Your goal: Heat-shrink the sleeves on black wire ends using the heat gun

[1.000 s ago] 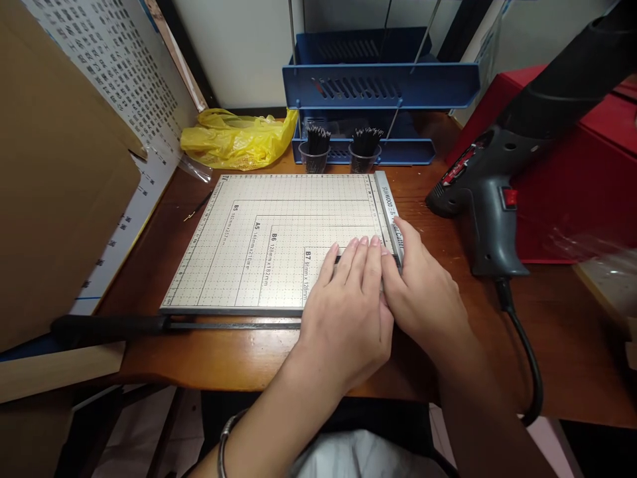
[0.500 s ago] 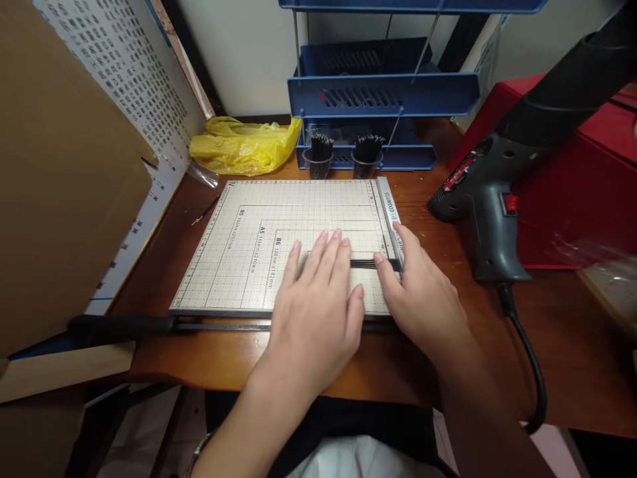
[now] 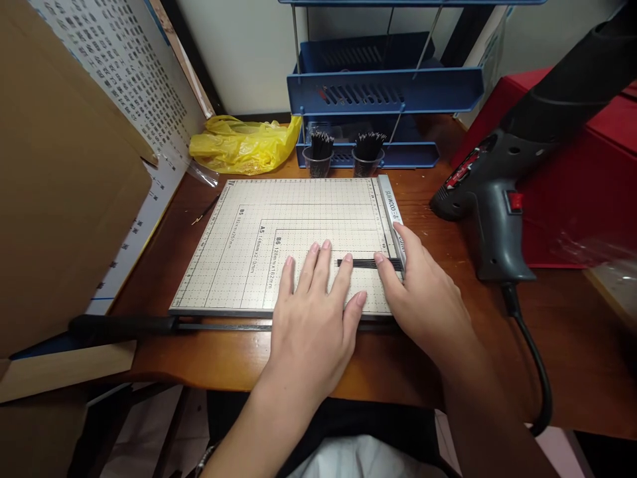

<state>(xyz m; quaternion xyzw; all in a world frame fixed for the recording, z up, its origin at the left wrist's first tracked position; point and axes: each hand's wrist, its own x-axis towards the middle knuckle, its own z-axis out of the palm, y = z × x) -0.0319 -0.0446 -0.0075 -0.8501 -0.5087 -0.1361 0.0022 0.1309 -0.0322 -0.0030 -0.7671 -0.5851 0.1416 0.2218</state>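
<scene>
A guillotine paper cutter (image 3: 239,265) with a cream gridded board lies on the desk. Its black blade handle (image 3: 124,324) extends left along the near edge. My left hand (image 3: 313,318) rests flat on the board, fingers spread, the index fingertip at the left end of a thin bundle of black wires (image 3: 365,263). Against the cutter's metal ruler edge (image 3: 389,199), my right hand (image 3: 423,292) has its thumb on the right part of the bundle. The other right fingers reach over that edge and are partly hidden.
Behind the cutter, two clear cups (image 3: 318,162) hold upright black wires, by a blue tray rack (image 3: 383,93). A yellow plastic bag (image 3: 243,146) lies left of them. On the right are a heat gun (image 3: 497,206) and a red box (image 3: 562,219); cardboard (image 3: 64,172) stands left.
My left hand has shifted slightly back toward me and spread its fingers, uncovering the left end of the wire bundle. The right hand stays nearly still.
</scene>
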